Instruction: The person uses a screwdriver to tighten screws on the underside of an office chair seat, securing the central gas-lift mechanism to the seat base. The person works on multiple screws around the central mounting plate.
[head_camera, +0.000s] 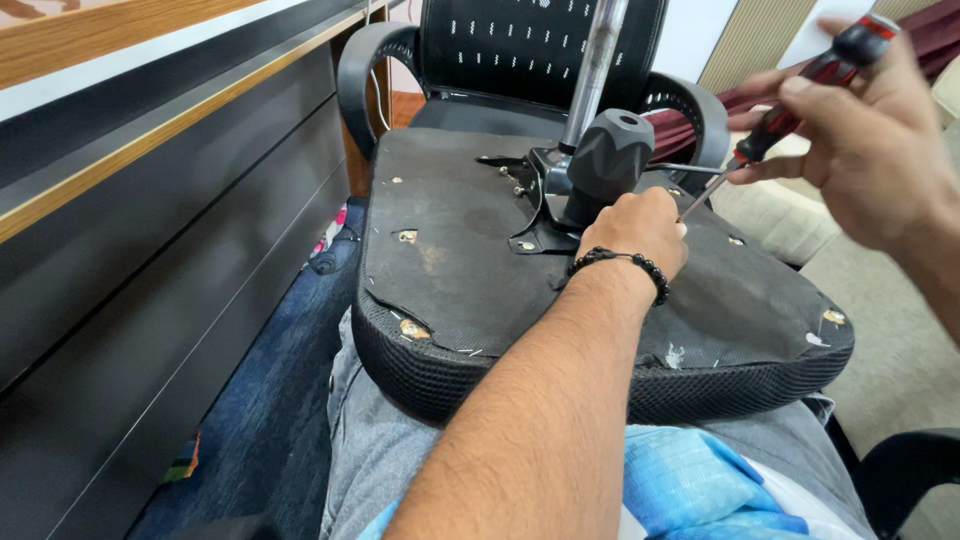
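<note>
Upturned chair seat (470, 280) at frame centre, resting on the person's lap. Left hand (635, 232) rests fisted beside the metal bracket (540, 205); right hand (865, 140), upper right, has its grip pinching a red-and-black screwdriver (790, 112), tip near the bracket

seat underside (470, 270): black, woven mesh
screwdriver (800, 95): red and black handle
bracelet (625, 262): black beads
cloth (690, 480): blue and white
carpet (260, 420): dark blue

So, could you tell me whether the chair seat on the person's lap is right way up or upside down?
Upside down: the seat shows its underside with bolt holes, and the metal mounting plate and gas-lift column point upward.
</note>
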